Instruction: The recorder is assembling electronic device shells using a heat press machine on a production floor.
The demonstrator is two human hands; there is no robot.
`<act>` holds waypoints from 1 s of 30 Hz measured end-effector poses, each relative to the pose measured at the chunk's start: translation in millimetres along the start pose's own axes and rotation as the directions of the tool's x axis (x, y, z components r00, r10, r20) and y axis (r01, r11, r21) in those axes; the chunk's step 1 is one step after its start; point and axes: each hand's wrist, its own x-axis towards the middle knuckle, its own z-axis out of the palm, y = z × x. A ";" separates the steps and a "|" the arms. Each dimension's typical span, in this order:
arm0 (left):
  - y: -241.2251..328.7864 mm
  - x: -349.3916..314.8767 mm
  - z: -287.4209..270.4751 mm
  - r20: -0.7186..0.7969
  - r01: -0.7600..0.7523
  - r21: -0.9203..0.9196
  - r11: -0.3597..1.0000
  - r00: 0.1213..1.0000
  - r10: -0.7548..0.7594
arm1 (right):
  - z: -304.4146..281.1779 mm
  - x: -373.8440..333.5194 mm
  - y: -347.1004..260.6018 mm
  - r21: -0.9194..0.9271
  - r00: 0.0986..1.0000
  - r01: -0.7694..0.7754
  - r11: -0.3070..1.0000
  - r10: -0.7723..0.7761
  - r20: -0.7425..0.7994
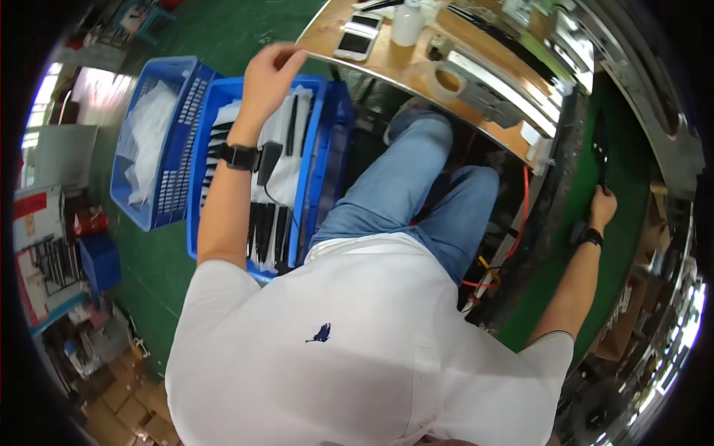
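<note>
Clock from view centre. Right hand point(604, 207) at 3, arm stretched out, holding the lower end of a thin dark part point(601, 145) over the green surface point(631, 141). Fingers look closed round that 1 end; exact finger placement too small to read. Part points off toward 12, far end looks unsupported, can't confirm.

Left hand point(269, 74) at 11, by the near edge of the bench point(321, 34), above the top end of the blue crate point(309, 167) at 10. Fingers loosely bent, nothing visible in them; can't tell if thumb and fingertips meet. Crate has dark strips point(261, 230) laid with white sheets point(282, 182).

Risks, my read:
1. Part tips or slips: only 1 end gripped, at long reach, with 1 hand.
2. Snag: thin cable point(266, 192) hangs off the black box point(269, 158) at the left wrist, over the crate. A low arm sweep could hook strips.
3. Knock: left hand swinging toward 12 could hit the phone point(357, 41) or bottle point(407, 25) on the bench.
</note>
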 end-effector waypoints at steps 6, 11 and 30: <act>-151.4 -85.8 -2.2 0.044 0.477 0.130 0.869 0.873 -0.486 | -4.6 4.5 -34.4 0.186 0.996 -0.076 0.980 0.082 -0.029; -179.7 -103.8 24.7 0.002 0.323 0.567 0.758 0.919 -0.394 | -83.4 -55.7 -180.6 0.674 0.972 0.176 0.717 -0.235 -0.004; -47.7 -85.9 -32.9 0.066 0.339 -0.737 0.584 0.897 -0.438 | -72.6 -124.3 -369.0 0.963 0.950 -0.010 0.270 -0.297 0.093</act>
